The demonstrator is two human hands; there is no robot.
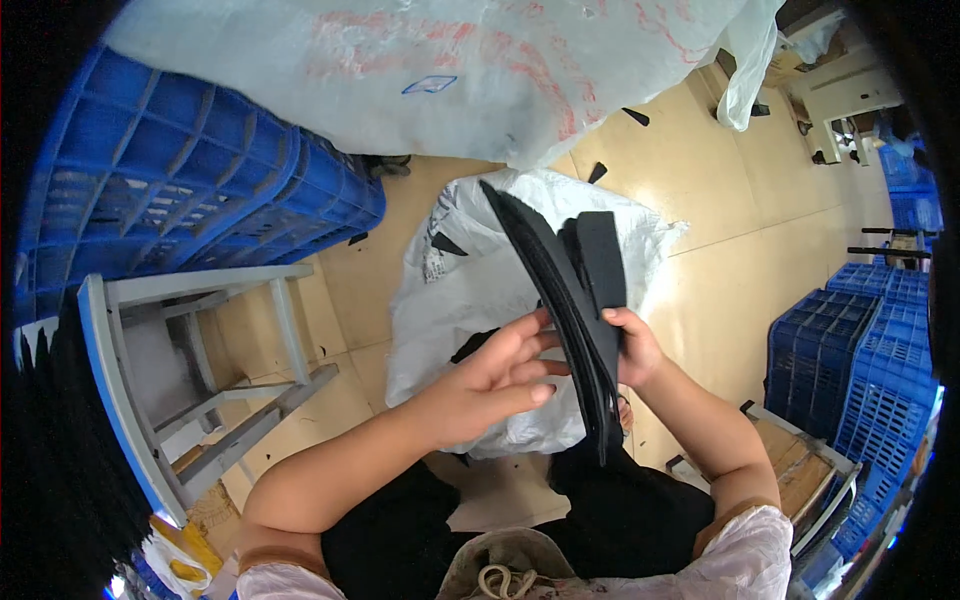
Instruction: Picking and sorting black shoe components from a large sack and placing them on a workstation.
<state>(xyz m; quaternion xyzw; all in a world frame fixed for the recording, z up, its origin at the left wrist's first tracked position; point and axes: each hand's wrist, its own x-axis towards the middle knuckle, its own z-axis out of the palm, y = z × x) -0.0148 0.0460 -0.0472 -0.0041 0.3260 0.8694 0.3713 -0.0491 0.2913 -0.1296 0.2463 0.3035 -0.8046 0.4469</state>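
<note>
A: Where is the stack, and how do the hands stand?

B: The stack, a sheaf of long, thin black strips, is held aloft over the white sack on the floor. The right hand grips its lower right part, thumb on the near face, fingers mostly hidden. The left hand is open at the left side, thumb apart; whether its fingertips press the strips cannot be told.

A: How should such material handle?

B: Probably as light and flexible: the layers are thin and bow gently, yet stand without drooping. The dull surface suggests fair friction against skin, although layers may slide over one another. Nothing appears fragile. Note the upper ends, which part into a left-leaning bundle and a shorter, broader one.

A: Where is the hold best taken?

B: Across the broad faces near mid-length, thumb opposing fingers, with a second palm along the edges to keep them level. A grip at one end alone would likely let the layers splay.
</note>
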